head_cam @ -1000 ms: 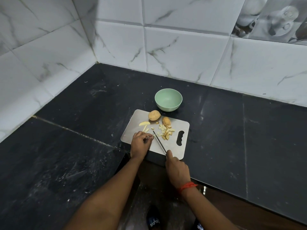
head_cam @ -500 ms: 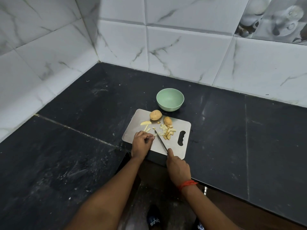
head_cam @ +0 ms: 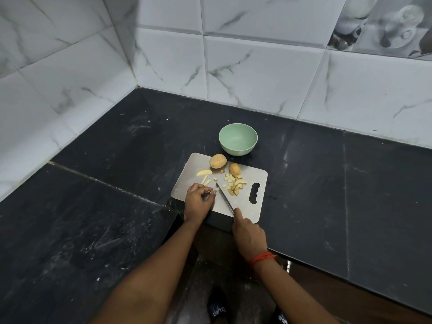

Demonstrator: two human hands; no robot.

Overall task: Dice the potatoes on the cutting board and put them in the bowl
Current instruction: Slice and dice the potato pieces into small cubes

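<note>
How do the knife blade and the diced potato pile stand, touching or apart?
Apart. Head view shows bare cutting board between knife blade and diced potato pile.

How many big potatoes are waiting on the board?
2. The rounder potato sits at the cutting board's far edge, near the bowl. The smaller potato lies just right of it, by the diced pieces. The left hand may hide more.
</note>
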